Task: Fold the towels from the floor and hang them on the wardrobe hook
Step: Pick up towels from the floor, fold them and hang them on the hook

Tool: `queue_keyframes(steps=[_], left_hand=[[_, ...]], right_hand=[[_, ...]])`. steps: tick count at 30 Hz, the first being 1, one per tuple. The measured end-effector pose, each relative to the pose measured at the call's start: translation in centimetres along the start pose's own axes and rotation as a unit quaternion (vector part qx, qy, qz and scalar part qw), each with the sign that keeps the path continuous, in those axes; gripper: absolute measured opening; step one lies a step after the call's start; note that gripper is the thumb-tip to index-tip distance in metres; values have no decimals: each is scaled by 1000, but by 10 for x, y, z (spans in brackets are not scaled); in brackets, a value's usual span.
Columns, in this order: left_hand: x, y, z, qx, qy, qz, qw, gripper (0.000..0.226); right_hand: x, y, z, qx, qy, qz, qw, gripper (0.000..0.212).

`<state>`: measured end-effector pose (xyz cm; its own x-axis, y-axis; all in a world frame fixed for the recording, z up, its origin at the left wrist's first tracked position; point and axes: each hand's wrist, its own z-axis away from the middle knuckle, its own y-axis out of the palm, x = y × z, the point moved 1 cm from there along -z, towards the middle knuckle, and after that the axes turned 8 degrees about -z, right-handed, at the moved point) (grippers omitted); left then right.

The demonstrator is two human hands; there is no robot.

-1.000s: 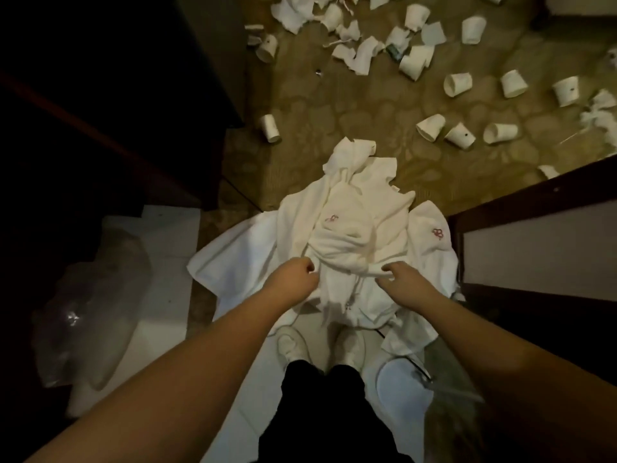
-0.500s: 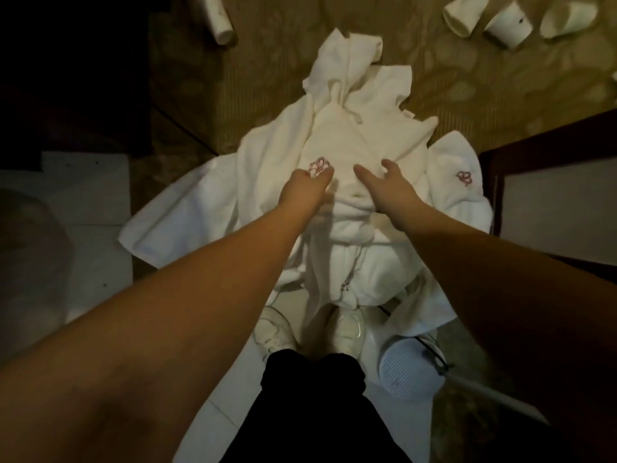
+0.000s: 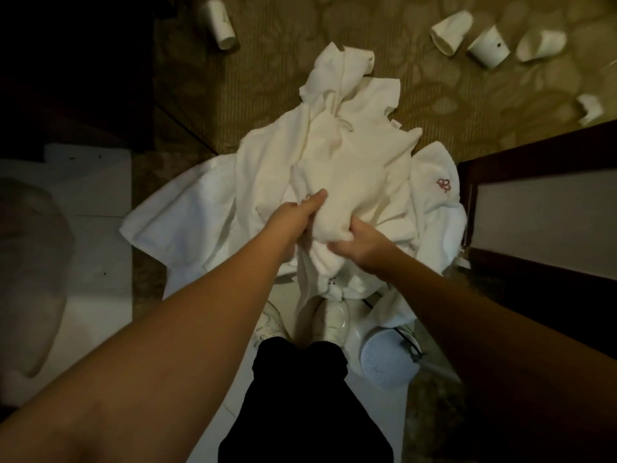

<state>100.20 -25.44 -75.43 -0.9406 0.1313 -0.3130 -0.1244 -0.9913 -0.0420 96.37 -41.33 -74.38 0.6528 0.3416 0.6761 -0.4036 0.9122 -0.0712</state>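
Looking straight down, I see both hands buried in the heap of white towels (image 3: 350,155) that lies on the floor just ahead of my shoes (image 3: 334,320), spilling from the pale tile onto the patterned carpet (image 3: 267,78). My left hand (image 3: 293,218) has its thumb laid along the top of a bunched fold and its other fingers tucked under the cloth, so it pinches that fold; my right hand (image 3: 360,245) has its fingers curled into the same bunch from the other side, gripping it. The two grips sit close together, almost touching, with the wad between them. The relation that matters for lifting: the pile's long axis runs away from me, from my feet toward the carpet, and most of the cloth lies beyond and to either side of the grips, not under them. I judge that pulling up from here will drag several layers together unless one towel separates. Neither hand is clearly nearer the bulk. The wardrobe hook is not in view; a dark wooden panel (image 3: 534,155) stands to the right. Paper cups (image 3: 487,45) are scattered on the carpet well beyond the towels.
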Motion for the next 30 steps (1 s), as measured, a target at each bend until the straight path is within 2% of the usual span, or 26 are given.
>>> queue_keyframes(steps=[3, 5, 7, 9, 11, 13, 15, 16, 18, 20, 22, 26, 30], left_hand=[[-1, -6, 26, 19, 21, 41, 999, 39], [-6, -16, 47, 16, 35, 52, 998, 29], [-14, -25, 70, 11, 55, 59, 997, 31], [-25, -32, 98, 7, 77, 61, 995, 34], [-37, -37, 127, -11, 108, 41, 993, 42], [-51, -43, 156, -36, 135, 1, 990, 54], [-64, -48, 187, -52, 172, -40, 983, 49], [-70, -49, 202, -54, 189, -53, 979, 42], [-81, -52, 235, -49, 213, -48, 975, 30], [-90, -53, 268, -39, 231, -27, 972, 28], [-94, -55, 299, -27, 249, 7, 968, 34], [-92, -63, 365, -24, 289, 72, 954, 34], [-79, -77, 427, -70, 297, 73, 949, 30]], right_hand=[[21, 6, 26, 15, -32, 37, 999, 64], [38, 9, 42, 19, -41, 71, 996, 62], [58, 6, 60, 6, -41, 43, 998, 56], [80, -1, 76, -30, -50, -30, 998, 41], [107, -11, 91, -110, -65, -75, 989, 20], [133, -24, 103, -213, -97, -98, 967, 23], [163, -36, 116, -263, -148, -49, 952, 39], [180, -40, 122, -252, -170, -13, 953, 48], [217, -49, 135, -180, -187, 69, 963, 65], [249, -54, 149, -99, -152, 148, 972, 71], [275, -57, 169, -56, -126, 188, 972, 59], [315, -57, 220, -50, -176, 190, 965, 17], [362, -39, 278, -45, -223, 167, 959, 10]])
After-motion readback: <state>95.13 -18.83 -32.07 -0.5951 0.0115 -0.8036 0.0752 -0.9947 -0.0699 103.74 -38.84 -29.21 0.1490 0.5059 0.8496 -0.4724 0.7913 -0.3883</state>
